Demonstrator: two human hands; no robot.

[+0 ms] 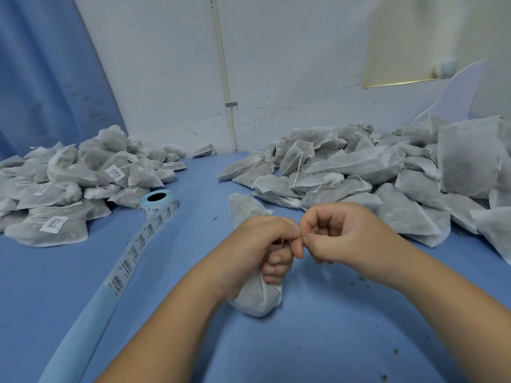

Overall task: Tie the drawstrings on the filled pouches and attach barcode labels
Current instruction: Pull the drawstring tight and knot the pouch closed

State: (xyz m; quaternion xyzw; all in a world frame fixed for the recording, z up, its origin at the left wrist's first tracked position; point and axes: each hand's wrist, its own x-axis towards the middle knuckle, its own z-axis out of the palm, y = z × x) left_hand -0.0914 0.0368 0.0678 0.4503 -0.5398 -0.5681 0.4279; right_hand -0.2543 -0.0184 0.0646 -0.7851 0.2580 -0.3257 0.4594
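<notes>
A white filled pouch point(258, 298) stands on the blue table point(318, 341) in front of me. My left hand point(262, 244) grips its gathered neck and pinches a thin drawstring at the top. My right hand point(340, 236) pinches the drawstring too, its fingertips touching those of my left hand. The string itself is almost hidden between the fingers. A roll of barcode labels point(159, 203) stands to the left, its strip point(132, 255) trailing toward the table's near edge.
A heap of labelled pouches point(66, 183) fills the left side. A bigger heap of unlabelled pouches point(387, 172) with loose strings lies at the right. One more pouch point(246, 208) lies just beyond my hands. A wall and a blue curtain stand behind.
</notes>
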